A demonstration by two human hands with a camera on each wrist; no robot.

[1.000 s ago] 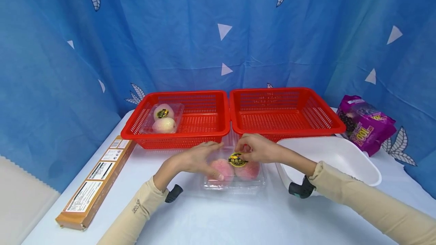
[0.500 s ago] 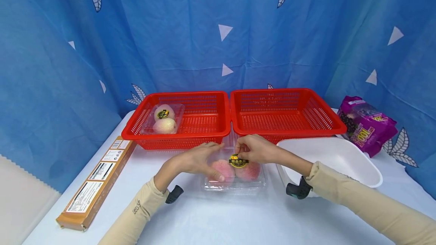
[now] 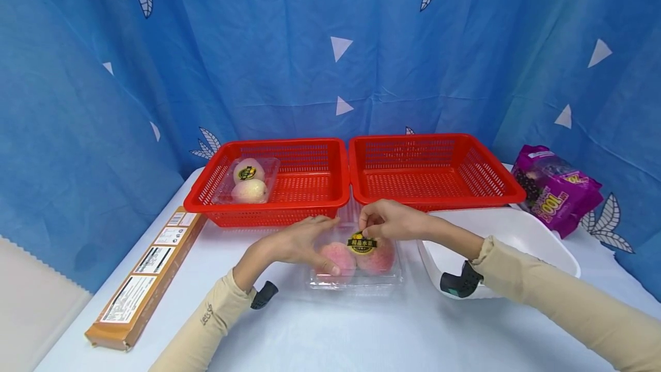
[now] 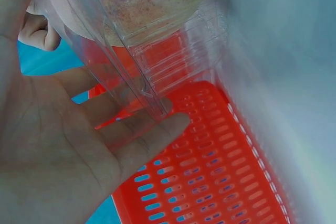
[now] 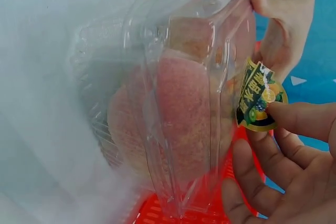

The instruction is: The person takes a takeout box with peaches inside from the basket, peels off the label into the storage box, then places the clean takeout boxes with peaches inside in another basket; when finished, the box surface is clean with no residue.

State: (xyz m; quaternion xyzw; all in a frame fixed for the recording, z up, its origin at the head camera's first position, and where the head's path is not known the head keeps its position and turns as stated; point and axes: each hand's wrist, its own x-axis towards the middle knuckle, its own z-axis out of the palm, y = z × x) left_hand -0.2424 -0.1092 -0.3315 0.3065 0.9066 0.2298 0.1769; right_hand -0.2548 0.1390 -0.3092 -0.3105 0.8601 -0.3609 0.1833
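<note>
A clear box of pink fruit sits on the desk, just below the centre of the frame. The left grip is spread along its left side, thumb over the top, fingers mostly straight, presumably to steady the light plastic. The right grip pinches the round sticker at its upper edge, likely for purchase on a thin label; it appears partly lifted, though the fingertips behind it are hard to make out.
</note>
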